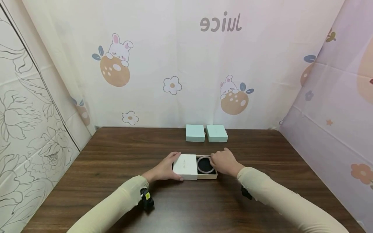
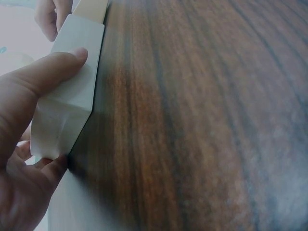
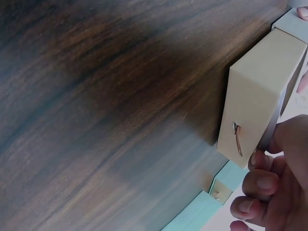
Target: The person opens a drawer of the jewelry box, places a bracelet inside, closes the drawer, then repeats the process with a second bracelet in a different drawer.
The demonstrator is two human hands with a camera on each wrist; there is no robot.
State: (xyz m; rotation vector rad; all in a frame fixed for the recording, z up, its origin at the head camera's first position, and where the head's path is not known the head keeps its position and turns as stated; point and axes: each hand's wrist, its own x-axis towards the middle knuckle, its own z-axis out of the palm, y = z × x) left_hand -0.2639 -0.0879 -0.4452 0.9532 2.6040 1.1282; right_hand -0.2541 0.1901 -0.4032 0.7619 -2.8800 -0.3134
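Observation:
A white slide-out box sits on the table, its white sleeve (image 1: 185, 166) printed with small text. From the sleeve's right side a cream drawer (image 3: 255, 62) stands pulled out, lined in black, with a short ribbon tab (image 3: 237, 138) on its end. Inside the drawer lies a pale round bangle (image 1: 199, 169). My left hand (image 1: 166, 166) grips the sleeve from the left, thumb along its near side and fingers on the far side. At the drawer's far right corner, my right hand (image 1: 225, 161) has curled fingers and pinches the bangle's right edge.
Two mint-green boxes (image 1: 195, 133) (image 1: 217, 133) stand side by side behind the white box, near the back edge of the dark wooden table (image 1: 131, 142). A printed curtain (image 1: 186, 58) hangs behind the table, with more patterned cloth on both sides.

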